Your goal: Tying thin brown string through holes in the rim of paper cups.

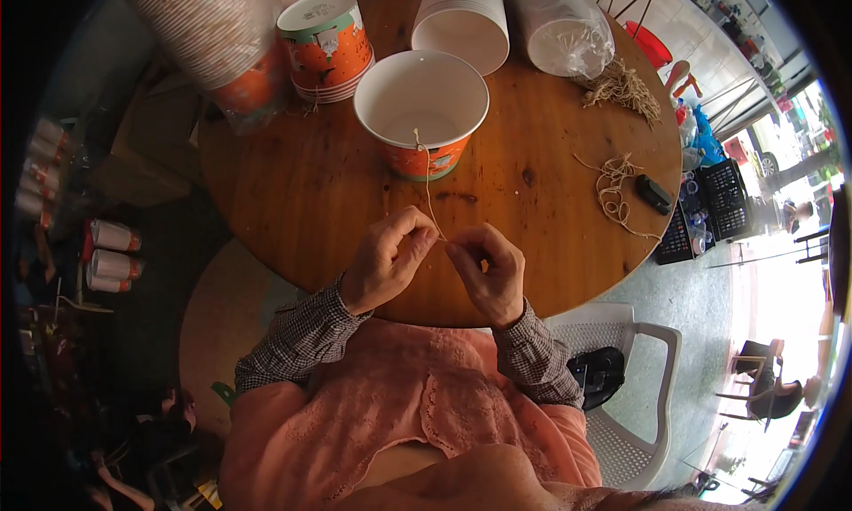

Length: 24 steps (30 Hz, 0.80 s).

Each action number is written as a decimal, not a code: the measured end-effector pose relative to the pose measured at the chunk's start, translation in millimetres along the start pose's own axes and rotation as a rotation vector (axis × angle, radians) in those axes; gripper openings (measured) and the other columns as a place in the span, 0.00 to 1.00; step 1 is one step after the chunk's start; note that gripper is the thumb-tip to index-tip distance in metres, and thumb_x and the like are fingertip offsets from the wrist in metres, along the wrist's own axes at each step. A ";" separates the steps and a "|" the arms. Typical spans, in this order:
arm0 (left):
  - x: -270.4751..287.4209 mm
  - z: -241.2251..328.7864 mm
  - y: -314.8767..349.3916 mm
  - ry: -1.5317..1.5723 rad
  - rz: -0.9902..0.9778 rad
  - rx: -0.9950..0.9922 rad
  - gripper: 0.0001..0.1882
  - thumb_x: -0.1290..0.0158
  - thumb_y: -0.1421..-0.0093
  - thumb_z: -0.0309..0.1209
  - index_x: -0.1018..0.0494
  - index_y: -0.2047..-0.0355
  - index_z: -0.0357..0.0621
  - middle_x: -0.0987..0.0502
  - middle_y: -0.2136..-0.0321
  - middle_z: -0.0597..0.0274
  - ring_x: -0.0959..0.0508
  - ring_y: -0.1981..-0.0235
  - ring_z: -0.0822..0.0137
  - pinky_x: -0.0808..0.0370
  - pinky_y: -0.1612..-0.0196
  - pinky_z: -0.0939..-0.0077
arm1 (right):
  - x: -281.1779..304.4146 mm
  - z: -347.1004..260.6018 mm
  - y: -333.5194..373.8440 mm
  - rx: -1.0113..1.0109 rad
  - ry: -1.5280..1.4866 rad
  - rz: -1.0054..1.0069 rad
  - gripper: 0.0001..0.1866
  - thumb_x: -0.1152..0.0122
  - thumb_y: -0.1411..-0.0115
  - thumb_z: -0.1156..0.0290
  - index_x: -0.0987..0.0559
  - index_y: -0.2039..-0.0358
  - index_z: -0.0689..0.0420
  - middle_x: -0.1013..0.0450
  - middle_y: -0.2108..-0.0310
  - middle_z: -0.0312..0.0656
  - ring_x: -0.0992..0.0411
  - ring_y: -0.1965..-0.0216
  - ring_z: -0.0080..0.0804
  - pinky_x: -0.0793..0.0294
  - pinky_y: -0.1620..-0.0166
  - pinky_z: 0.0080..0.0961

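An orange paper bucket (426, 161) with a white inside stands upright on the round wooden table in front of me. A thin beige string (428, 184) runs from a hole near its front rim down to my fingers. My left hand (390, 258) pinches the string between thumb and forefinger, left of its lower end. Close by on the right, my right hand (488, 269) is closed in a pinch on the same string. The two hands are a small gap apart, just above the table's near edge. The string's tip is hidden at the fingers.
Behind the bucket are another orange bucket stack (327, 49), a bagged stack (204, 31), white nested buckets (461, 31) and a plastic-wrapped stack (564, 40). Loose string (614, 196), a string bundle (621, 89) and a small black object (653, 194) lie right. A white chair (652, 404) stands beside me.
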<state>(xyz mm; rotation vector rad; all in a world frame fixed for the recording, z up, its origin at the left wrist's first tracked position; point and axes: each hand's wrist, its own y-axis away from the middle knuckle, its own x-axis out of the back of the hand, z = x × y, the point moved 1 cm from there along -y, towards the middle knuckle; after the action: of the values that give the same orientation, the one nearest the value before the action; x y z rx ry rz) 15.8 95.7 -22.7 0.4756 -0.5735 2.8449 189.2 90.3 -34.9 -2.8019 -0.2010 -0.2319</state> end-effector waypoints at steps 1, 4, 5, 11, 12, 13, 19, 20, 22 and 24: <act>-0.5 1.0 -0.3 0.000 -0.001 -0.001 0.04 0.51 0.37 0.25 0.31 0.69 0.37 0.29 0.76 0.59 0.27 0.74 0.68 0.31 0.71 0.76 | 0.2 0.5 0.0 0.000 0.000 0.001 0.04 0.38 0.45 0.81 0.25 0.70 0.62 0.33 0.79 0.30 0.37 0.78 0.13 0.38 0.74 0.13; -3.4 3.2 -3.4 -0.035 0.008 -0.069 0.02 0.49 0.39 0.22 0.31 0.67 0.37 0.28 0.73 0.58 0.27 0.72 0.64 0.30 0.69 0.75 | 2.7 3.0 -0.2 0.000 0.004 0.018 0.03 0.39 0.44 0.80 0.24 0.70 0.62 0.34 0.79 0.30 0.38 0.78 0.13 0.38 0.74 0.13; -4.1 1.4 -4.2 -0.054 0.014 -0.119 0.02 0.50 0.39 0.21 0.32 0.67 0.37 0.29 0.72 0.59 0.28 0.72 0.67 0.31 0.68 0.76 | 4.0 5.2 -0.2 0.002 0.014 0.009 0.04 0.38 0.44 0.79 0.24 0.69 0.62 0.32 0.78 0.33 0.37 0.79 0.15 0.37 0.74 0.15; -7.5 6.3 -11.5 -0.204 0.006 -0.253 0.05 0.48 0.43 0.19 0.33 0.66 0.37 0.28 0.70 0.55 0.27 0.69 0.58 0.29 0.65 0.68 | 11.6 -3.3 -5.5 -0.051 0.037 0.008 0.05 0.38 0.43 0.76 0.24 0.69 0.62 0.32 0.80 0.33 0.38 0.81 0.15 0.37 0.76 0.15; -8.2 7.0 -13.7 -0.294 0.017 -0.308 0.06 0.49 0.43 0.19 0.33 0.67 0.38 0.29 0.70 0.55 0.27 0.68 0.57 0.29 0.64 0.66 | 12.6 -2.8 -6.3 -0.080 0.006 0.001 0.05 0.38 0.43 0.76 0.24 0.69 0.62 0.32 0.80 0.31 0.39 0.81 0.14 0.38 0.77 0.14; -9.1 6.3 -16.0 -0.295 0.017 -0.308 0.06 0.49 0.43 0.19 0.33 0.67 0.38 0.29 0.70 0.55 0.27 0.68 0.57 0.29 0.64 0.66 | 13.6 -1.5 -7.3 -0.080 0.006 0.001 0.05 0.38 0.43 0.76 0.24 0.69 0.62 0.32 0.80 0.31 0.39 0.81 0.14 0.38 0.77 0.14; -7.5 1.4 -26.7 -0.567 0.104 -0.680 0.12 0.46 0.49 0.18 0.31 0.64 0.39 0.28 0.69 0.59 0.26 0.66 0.58 0.29 0.61 0.64 | 24.1 8.7 -27.2 -0.712 -1.030 -0.268 0.05 0.46 0.37 0.71 0.27 0.69 0.57 0.38 0.81 0.27 0.48 0.86 0.13 0.51 0.84 0.14; -4.5 -1.6 -29.6 -0.577 0.137 -0.708 0.12 0.45 0.49 0.17 0.31 0.64 0.40 0.28 0.68 0.59 0.25 0.66 0.58 0.28 0.60 0.62 | 23.5 9.3 -33.0 -0.709 -1.145 -0.355 0.06 0.46 0.37 0.70 0.27 0.69 0.57 0.38 0.81 0.28 0.48 0.86 0.13 0.51 0.84 0.14; -6.2 -2.9 -28.7 -0.554 0.233 -0.751 0.14 0.44 0.51 0.17 0.29 0.63 0.39 0.26 0.67 0.58 0.24 0.66 0.57 0.28 0.58 0.63 | 22.9 1.4 -41.4 -0.630 -1.157 -0.399 0.06 0.46 0.36 0.70 0.26 0.69 0.57 0.36 0.81 0.28 0.47 0.86 0.13 0.51 0.84 0.13; -18.0 -3.5 -15.6 -0.319 0.173 -0.739 0.13 0.45 0.49 0.16 0.30 0.63 0.38 0.25 0.68 0.56 0.24 0.69 0.56 0.27 0.61 0.62 | 21.2 -8.2 -56.4 -0.455 -0.938 -0.168 0.05 0.45 0.36 0.70 0.26 0.68 0.57 0.36 0.81 0.27 0.46 0.86 0.13 0.48 0.83 0.12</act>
<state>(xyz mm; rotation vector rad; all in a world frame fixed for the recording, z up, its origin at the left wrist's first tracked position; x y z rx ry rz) 35.5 108.9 -26.7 0.7498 -1.6941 2.4411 199.5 142.9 -6.2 -3.0932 -0.6559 1.1546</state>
